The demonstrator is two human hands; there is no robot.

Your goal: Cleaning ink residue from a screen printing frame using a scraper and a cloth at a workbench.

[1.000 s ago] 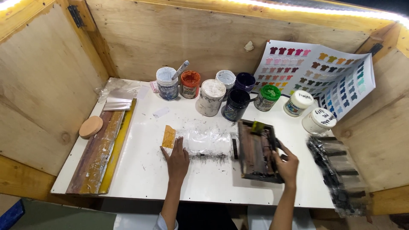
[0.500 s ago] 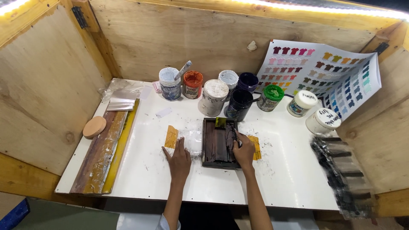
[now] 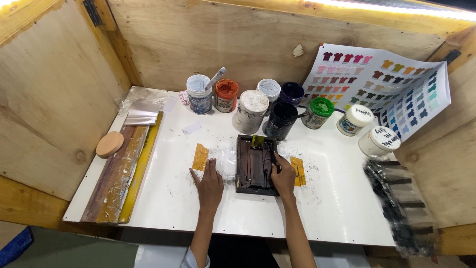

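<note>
At the centre of the white table (image 3: 163, 208), slightly below the middle of the frame, a small dark printing frame (image 3: 256, 165) lies flat, its long side running away from the person; a yellow-green smear sits at its far edge and the inner surface looks nearly black and glossy with ink. It rests over a clear plastic sheet (image 3: 225, 161) held down by strips of yellowish tape (image 3: 200, 157), one at the sheet's left end and another showing just right of the frame. The right hand (image 3: 283, 177) lies on the frame's near right corner, fingers curled over its edge and pressing down; whether it also pinches a tool there I cannot tell. The left hand (image 3: 210, 184) is spread flat, palm down, on the table just left of the frame, fingertips touching the plastic sheet. As far as can be judged, the frame is already seated over the taped sheet and being steadied, and dark speckles on the table around it suggest ink work has been under way; no finished print is visible, so lifting the frame and revealing a result seems left. Behind, in the upper middle, stands a row of ink jars (image 3: 280, 120), some open, some lidded, with a colour chart (image 3: 382, 87) leaning at upper right and a long squeegee (image 3: 119, 173) lying at left.
</note>
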